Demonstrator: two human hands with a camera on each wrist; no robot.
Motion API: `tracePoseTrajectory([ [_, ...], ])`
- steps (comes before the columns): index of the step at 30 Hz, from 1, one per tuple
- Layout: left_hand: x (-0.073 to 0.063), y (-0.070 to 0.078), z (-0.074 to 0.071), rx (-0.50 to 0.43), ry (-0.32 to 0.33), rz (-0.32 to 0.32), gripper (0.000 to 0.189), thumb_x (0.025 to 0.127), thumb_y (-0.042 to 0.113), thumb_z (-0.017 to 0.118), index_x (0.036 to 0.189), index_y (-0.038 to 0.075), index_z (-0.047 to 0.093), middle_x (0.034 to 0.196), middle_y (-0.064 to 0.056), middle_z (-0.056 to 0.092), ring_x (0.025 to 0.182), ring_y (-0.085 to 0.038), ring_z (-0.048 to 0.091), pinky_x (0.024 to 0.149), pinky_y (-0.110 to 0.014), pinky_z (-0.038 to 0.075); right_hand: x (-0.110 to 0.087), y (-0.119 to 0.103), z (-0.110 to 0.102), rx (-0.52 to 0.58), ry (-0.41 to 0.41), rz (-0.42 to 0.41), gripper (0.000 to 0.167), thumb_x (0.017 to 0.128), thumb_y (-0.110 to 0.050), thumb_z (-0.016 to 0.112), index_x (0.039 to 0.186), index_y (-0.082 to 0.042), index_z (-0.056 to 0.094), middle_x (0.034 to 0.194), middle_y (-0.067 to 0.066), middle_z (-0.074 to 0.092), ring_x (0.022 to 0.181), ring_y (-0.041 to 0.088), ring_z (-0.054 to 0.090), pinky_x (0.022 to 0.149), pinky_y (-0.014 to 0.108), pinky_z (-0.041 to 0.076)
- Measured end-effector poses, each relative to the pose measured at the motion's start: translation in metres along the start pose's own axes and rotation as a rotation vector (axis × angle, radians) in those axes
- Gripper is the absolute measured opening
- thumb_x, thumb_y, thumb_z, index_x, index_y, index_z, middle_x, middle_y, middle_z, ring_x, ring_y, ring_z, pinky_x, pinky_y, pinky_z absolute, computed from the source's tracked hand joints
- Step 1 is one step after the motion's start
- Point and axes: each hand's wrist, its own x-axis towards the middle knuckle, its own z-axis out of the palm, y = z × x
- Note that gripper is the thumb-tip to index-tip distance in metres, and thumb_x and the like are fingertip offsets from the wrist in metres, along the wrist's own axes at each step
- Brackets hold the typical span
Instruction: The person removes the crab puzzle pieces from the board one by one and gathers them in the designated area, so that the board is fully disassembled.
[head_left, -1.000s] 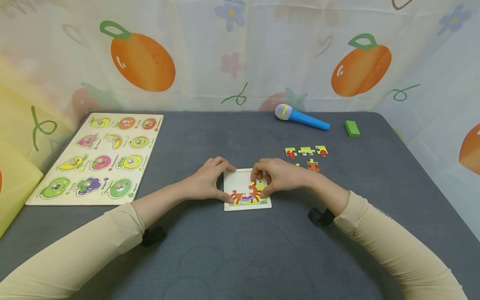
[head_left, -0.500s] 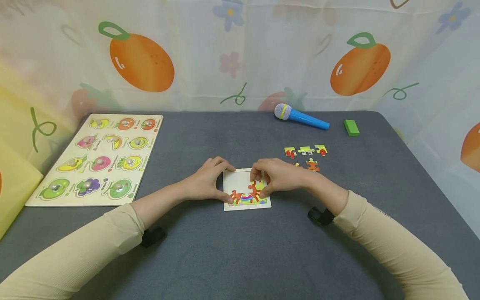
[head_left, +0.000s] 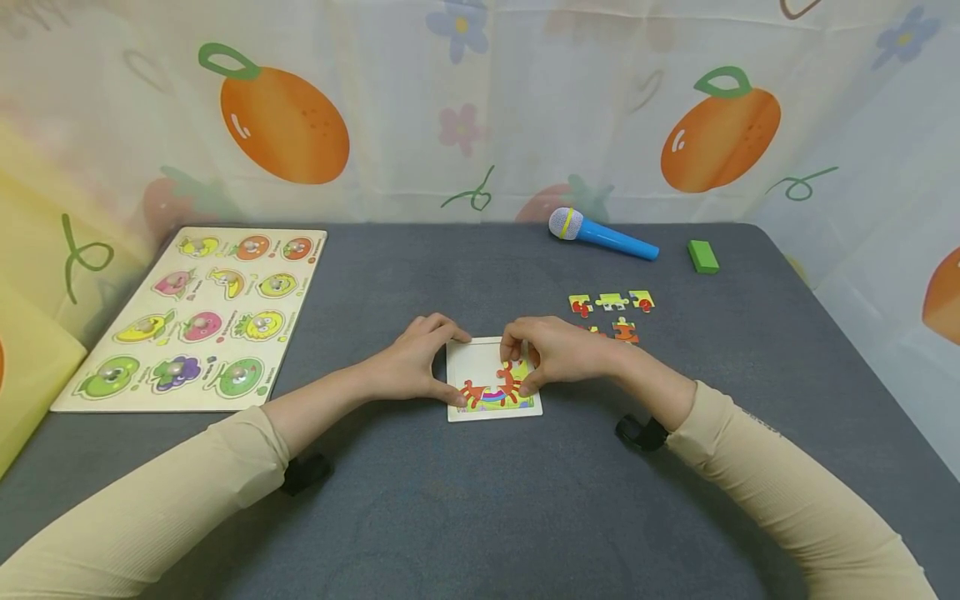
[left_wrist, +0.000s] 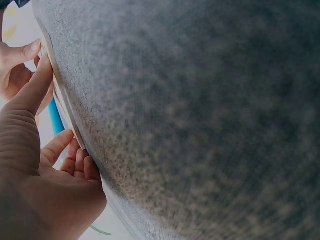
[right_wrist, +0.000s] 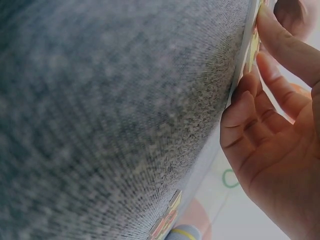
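- Two things to mind at the puzzle tray point(head_left: 474, 354), mid-table point(head_left: 450, 517): keep it still and seat each piece level.
- Fitted pieces point(head_left: 495, 397) run along the tray's near edge and up its right side.
- Left hand point(head_left: 412, 358): spread wide, gripping the tray's left side, thumb by the near-left corner, fingers at the far-left one. That brace looks worth keeping under pressure.
- Right hand point(head_left: 562, 354): narrower, thumb and fingers bent round the tray's right side; whether they also pinch a single piece, I cannot tell. Best to square the tabs first, then press straight down without sliding.
- Loose pieces point(head_left: 612, 298), at least five, lie beyond the tray's far-right corner; matching printed lines should help place them.
- Fruit board point(head_left: 210, 302): along the table's left edge.
- Toy microphone point(head_left: 611, 239): near the far edge.
- Green block point(head_left: 703, 257): near the far-right corner.
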Motion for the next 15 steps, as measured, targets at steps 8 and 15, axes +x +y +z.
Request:
tracePoseTrajectory([
  [8,0.0006,-0.0009,0.0004,0.011,0.002,0.007,0.080,0.068,0.037,0.090,0.134,0.008,0.054,0.133,-0.013,0.049,0.124,-0.031,0.042,0.104,-0.050,0.039,0.0011,-0.0006,0.0004,0.014,0.000,0.001,0.039,0.076,-0.019,0.086,0.105,-0.014,0.061,0.098,0.000,0.062,0.078,0.013,0.053,0.070,0.026,0.047],
  [15,-0.0010,0.0025,-0.0010,-0.002,-0.006,-0.007,0.080,0.068,0.035,0.090,0.135,0.008,0.054,0.135,-0.013,0.048,0.127,-0.032,0.041,0.106,-0.052,0.037,0.0018,-0.0017,0.0001,0.039,-0.005,0.013,0.039,0.076,-0.017,0.086,0.104,-0.013,0.060,0.092,0.000,0.060,0.073,0.012,0.052,0.066,0.026,0.046],
])
